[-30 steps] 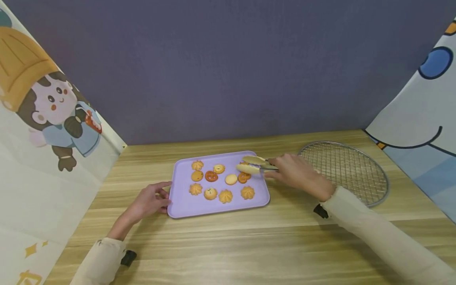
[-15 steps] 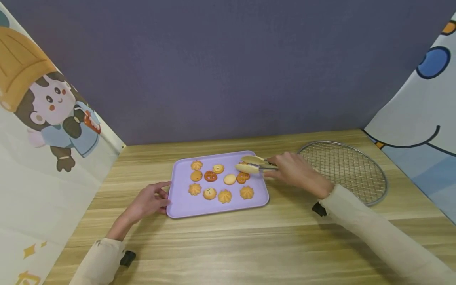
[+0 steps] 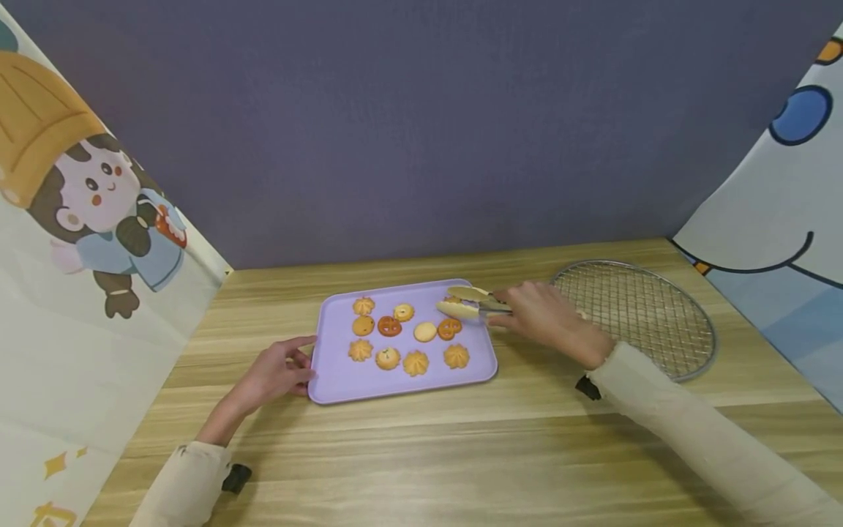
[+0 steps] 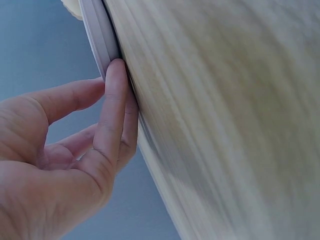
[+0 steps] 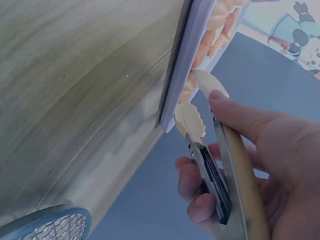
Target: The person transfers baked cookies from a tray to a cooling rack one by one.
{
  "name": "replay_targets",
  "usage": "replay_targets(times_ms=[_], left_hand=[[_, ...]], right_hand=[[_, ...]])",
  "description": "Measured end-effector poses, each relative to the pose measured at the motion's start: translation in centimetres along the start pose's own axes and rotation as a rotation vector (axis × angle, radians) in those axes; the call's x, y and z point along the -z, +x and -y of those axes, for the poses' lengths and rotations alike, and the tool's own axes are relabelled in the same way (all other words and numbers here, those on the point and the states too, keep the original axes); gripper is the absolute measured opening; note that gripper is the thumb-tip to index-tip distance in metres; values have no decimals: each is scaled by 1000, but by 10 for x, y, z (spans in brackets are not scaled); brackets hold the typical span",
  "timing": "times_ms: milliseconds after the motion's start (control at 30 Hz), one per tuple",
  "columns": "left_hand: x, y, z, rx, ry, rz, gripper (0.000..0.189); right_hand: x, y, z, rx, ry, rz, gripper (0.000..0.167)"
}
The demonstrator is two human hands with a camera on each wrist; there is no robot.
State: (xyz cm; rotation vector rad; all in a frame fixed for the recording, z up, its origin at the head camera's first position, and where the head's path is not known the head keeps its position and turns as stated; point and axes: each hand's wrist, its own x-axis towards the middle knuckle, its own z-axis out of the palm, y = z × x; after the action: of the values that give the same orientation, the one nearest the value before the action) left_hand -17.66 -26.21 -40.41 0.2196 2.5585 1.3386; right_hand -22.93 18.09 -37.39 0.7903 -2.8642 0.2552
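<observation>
My left hand (image 3: 273, 375) rests its fingertips against the left edge of a lilac tray (image 3: 336, 384), its fingers mostly extended in the left wrist view. Rows of small cookies lie on the tray, among them pretzels (image 3: 389, 326), a plain round one (image 3: 425, 331) and ridged flower-shaped ones (image 3: 416, 363). Over the tray's far right corner, my right hand (image 3: 540, 315) grips tongs (image 5: 225, 165) with cream tips and metal arms. The tips stand a little apart at a cookie (image 5: 188, 89), which the tongs partly hide in the head view.
To the right, a round wire mesh rack (image 3: 645, 315) lies on the wood-grain table (image 3: 408, 461). A dark blue-grey panel (image 3: 421, 132) rises along the back. Cartoon-printed sheets line the left (image 3: 59, 366) and right sides.
The tongs' nearer tip has edged slightly toward the back, showing a bit more of the pretzel beside it. My left hand and the tray have stayed in place.
</observation>
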Motion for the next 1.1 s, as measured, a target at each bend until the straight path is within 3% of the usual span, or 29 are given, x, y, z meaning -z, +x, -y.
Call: replay_targets(times_ms=[467, 733, 1100], left_hand=[[0, 0, -1, -3, 18, -6, 61], [0, 1, 0, -3, 18, -5, 61], [0, 0, 0, 3, 15, -10, 61]], right_hand=[[5, -16, -7, 37, -9, -79, 47], [11, -35, -12, 39, -22, -127, 48], [28, -64, -19, 56, -46, -253, 47]])
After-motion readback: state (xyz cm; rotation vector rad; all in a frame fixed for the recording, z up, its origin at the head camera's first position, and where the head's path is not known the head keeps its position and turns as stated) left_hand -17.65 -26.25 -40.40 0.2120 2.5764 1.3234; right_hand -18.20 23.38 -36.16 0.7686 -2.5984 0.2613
